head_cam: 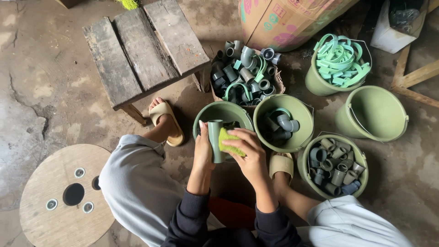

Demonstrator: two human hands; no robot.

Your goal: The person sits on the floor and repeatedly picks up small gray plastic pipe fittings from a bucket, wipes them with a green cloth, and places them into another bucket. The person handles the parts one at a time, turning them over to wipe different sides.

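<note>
Grey-green pipe piece point(215, 140), a short straight tube, is held upright over the near bucket point(201, 120) at frame centre, w/ the left hand point(203, 148) wrapped round its lower half, fingers clamped on it so the open top end stays clear. Right hand point(244, 153) is closed over a yellow-green scrub pad point(228, 141), pressed flat against the tube's side at its 3 o'clock; both hands together, nearly touching, above the bucket so whatever comes off likely drops inside. Can't tell if that bucket holds water, interior mostly hidden by the hands. At 2 o'clock from the hands, a second green bucket point(302, 116) holds a few grey elbows and a green strap; at 4 o'clock a third bucket point(305, 167) is packed w/ short grey couplings standing on end, close enough to reach w/out shifting. At 12 o'clock a brown box point(278, 84) is heaped w/ mixed grey fittings and green clips. Further out at 1–2 o'clock: a bucket of light-green bands point(340, 59) and a bucket w/ nothing in it point(370, 112). Person sits low on the concrete floor point(41, 91), knees apart in pale trousers, feet in beige sandals point(167, 121) either side of the buckets. Wooden bench point(141, 45) at 11 o'clock, round wooden reel end point(61, 196) at 8 o'clock.
</note>
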